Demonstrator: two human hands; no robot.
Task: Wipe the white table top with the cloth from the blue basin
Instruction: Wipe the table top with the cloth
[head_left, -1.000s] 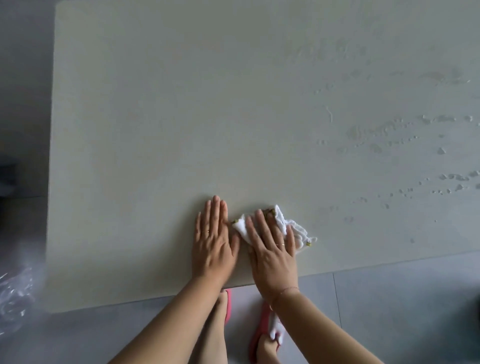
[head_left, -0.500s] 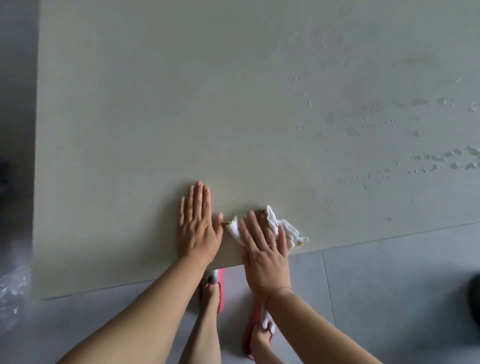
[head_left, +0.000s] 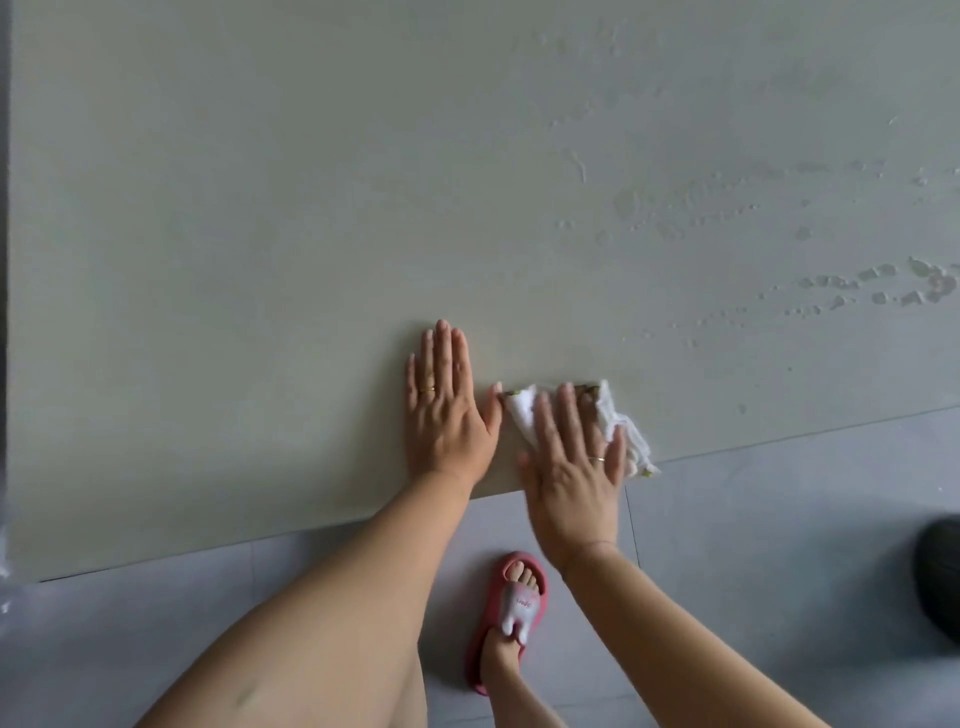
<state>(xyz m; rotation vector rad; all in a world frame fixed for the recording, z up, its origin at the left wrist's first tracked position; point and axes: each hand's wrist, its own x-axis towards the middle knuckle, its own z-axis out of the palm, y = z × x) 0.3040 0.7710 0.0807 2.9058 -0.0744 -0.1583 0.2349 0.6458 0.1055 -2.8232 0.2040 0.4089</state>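
The white table top (head_left: 260, 234) fills most of the head view. A crumpled white cloth (head_left: 621, 426) lies at the table's near edge, partly hanging over it. My right hand (head_left: 571, 467) presses flat on the cloth, fingers spread, palm past the edge. My left hand (head_left: 447, 410) lies flat on the bare table just left of the cloth, its thumb touching the cloth's corner. Water drops and wet streaks (head_left: 857, 291) sit on the right part of the table. The blue basin is not in view.
Grey tiled floor (head_left: 779, 519) runs below the table's near edge. My foot in a pink sandal (head_left: 511, 613) stands on it. A dark round object (head_left: 940, 577) sits at the right border. The table's left edge (head_left: 9, 312) is close to the frame's left side.
My right hand has dragged the cloth toward the near edge, so the cloth now overhangs it. My left hand stays flat on the table. The view has shifted left and down.
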